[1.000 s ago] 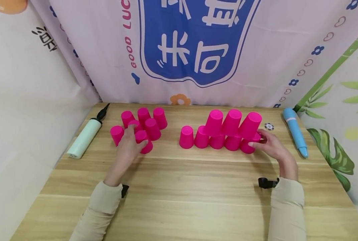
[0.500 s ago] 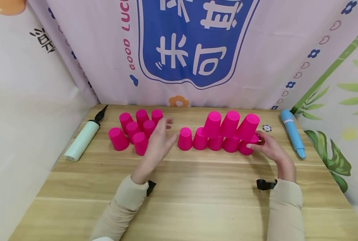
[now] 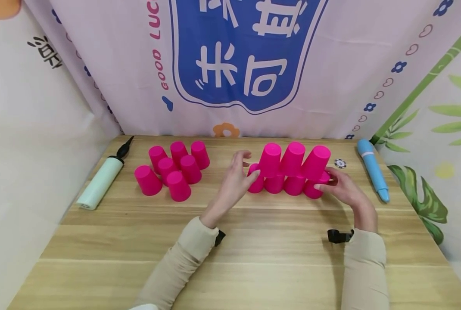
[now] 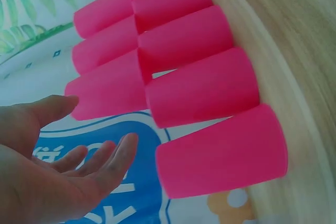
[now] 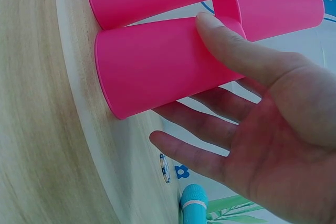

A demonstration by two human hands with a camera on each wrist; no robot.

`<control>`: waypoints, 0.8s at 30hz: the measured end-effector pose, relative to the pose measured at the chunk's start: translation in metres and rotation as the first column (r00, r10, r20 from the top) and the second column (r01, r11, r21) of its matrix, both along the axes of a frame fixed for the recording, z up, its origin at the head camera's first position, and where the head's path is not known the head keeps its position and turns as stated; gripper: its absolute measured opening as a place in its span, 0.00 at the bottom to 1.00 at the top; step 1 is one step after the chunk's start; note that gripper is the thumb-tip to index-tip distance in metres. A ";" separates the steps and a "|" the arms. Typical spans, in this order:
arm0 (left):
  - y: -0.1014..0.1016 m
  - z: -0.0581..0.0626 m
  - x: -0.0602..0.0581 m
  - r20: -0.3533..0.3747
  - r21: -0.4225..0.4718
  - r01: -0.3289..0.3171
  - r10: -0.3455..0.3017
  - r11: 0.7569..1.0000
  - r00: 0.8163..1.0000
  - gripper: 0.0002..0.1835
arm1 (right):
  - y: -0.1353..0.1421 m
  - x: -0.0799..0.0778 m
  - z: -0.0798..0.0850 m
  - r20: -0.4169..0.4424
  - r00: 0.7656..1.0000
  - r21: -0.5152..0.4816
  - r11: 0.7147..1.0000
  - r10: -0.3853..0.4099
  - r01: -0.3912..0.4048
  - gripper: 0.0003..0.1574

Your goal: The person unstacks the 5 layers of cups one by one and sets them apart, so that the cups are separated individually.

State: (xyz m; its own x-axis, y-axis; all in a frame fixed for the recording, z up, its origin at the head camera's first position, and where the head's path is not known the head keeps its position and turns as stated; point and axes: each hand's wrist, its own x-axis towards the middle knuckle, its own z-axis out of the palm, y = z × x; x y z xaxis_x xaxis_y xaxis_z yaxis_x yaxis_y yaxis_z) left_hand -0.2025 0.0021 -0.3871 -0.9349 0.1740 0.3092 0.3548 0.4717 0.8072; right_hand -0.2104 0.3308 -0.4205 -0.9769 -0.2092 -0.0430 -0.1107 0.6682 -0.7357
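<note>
Pink cups [image 3: 274, 184] stand upside down in a row on the table, with three more pink cups [image 3: 292, 160] on top of them, each bridging two below. My left hand [image 3: 233, 176] is beside the left part of this stack, thumb and fingers spread, holding nothing. It hides the row's leftmost cup [image 4: 223, 153] in the head view; the left wrist view shows that cup without one on top. My right hand [image 3: 344, 187] holds the rightmost bottom cup [image 5: 168, 66], thumb on its near side and fingers behind.
Several loose pink cups [image 3: 167, 170] stand upside down at the left. A pale green pump [image 3: 101, 183] lies at the left edge, a blue pen-shaped object [image 3: 374, 170] at the right. A small round chip [image 3: 340, 163] lies behind my right hand. A printed cloth [image 3: 137, 107] hangs behind.
My left hand has left the loose cups and moved right to the stack, carrying nothing. My right hand has kept its hold on the end cup. The view has shifted slightly.
</note>
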 end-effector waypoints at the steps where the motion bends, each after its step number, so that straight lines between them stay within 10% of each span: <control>1: 0.001 -0.001 -0.001 0.002 -0.002 -0.008 0.008 1.000 1.000 0.30 | 0.000 0.000 0.000 0.006 1.000 -0.003 1.000 -0.001 0.001 0.43; 24: 0.032 -0.007 -0.021 0.034 0.096 -0.032 0.029 0.995 0.999 0.40 | 0.000 0.003 0.000 0.029 0.999 -0.020 1.000 -0.015 0.015 0.44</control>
State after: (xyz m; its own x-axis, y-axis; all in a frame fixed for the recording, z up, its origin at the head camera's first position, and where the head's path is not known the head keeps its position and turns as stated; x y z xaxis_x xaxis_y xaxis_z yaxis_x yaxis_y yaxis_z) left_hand -0.2238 0.0336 -0.3945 -0.9491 0.1161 0.2927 0.3144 0.4016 0.8602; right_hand -0.2077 0.3308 -0.4206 -0.9784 -0.1956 -0.0672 -0.0792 0.6544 -0.7520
